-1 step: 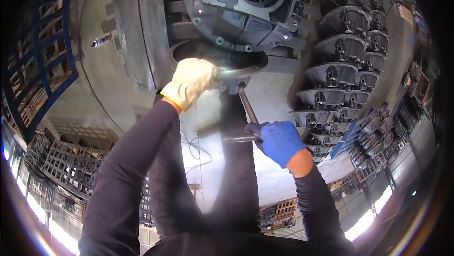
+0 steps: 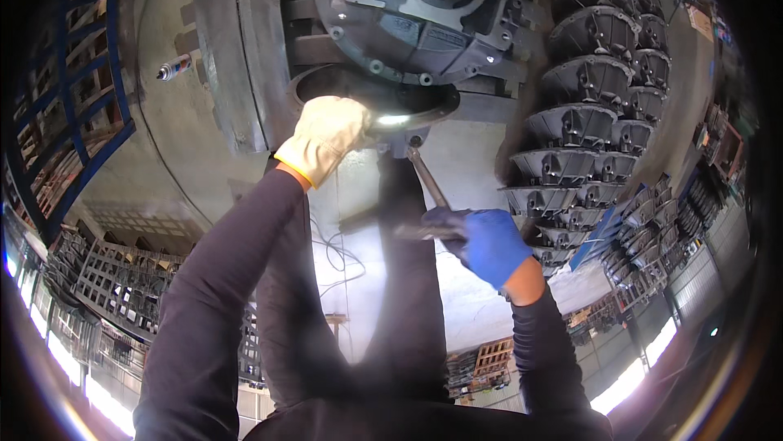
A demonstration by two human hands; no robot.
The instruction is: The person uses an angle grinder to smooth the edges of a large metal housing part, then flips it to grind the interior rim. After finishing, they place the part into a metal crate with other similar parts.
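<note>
My left hand (image 2: 326,133), in a cream work glove with a yellow cuff, is closed over the near rim of a round, hollow metal casting (image 2: 424,119). The far part of that casting sits under a larger one. My right hand (image 2: 495,245), in a blue glove, is closed around a T-handled tool (image 2: 430,178). The tool's shaft slants up and left, its tip at a hole in a lug on the casting's near side. Whether the tip sits inside the hole is hard to tell. The crossbar sticks out left of the glove, smeared by motion.
A large grey housing (image 2: 400,29) with a round bore lies on the slatted stand just beyond. Stacked bell-shaped castings (image 2: 587,82) rise at the right. A spray can (image 2: 174,68) lies at the left, near a blue metal rack (image 2: 69,107). A cable (image 2: 338,257) trails across the floor.
My right hand has shifted slightly, and the tool's crossbar has swung a little upward and blurred. The tool's tip sits slightly lower against the lug. My left hand keeps its grip on the rim.
</note>
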